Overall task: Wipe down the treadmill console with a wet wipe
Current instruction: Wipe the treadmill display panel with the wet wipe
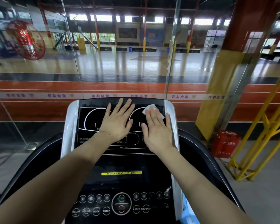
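Note:
The treadmill console (90, 143) is a black panel with silver side trim, white dial outlines on its display and round buttons lower down. My left hand (116, 122) lies flat on the middle of the display, fingers spread, holding nothing. My right hand (158, 130) presses flat on a white wet wipe (152, 109) at the display's upper right; the wipe sticks out past my fingertips and most of it is hidden under my palm and fingers.
A glass wall (120, 70) stands right behind the console, with a sports hall beyond. To the right are a red and yellow pillar (220, 94), a red box (225, 143) on the floor and a yellow metal frame (257, 143). Black handrails (200, 146) flank the console.

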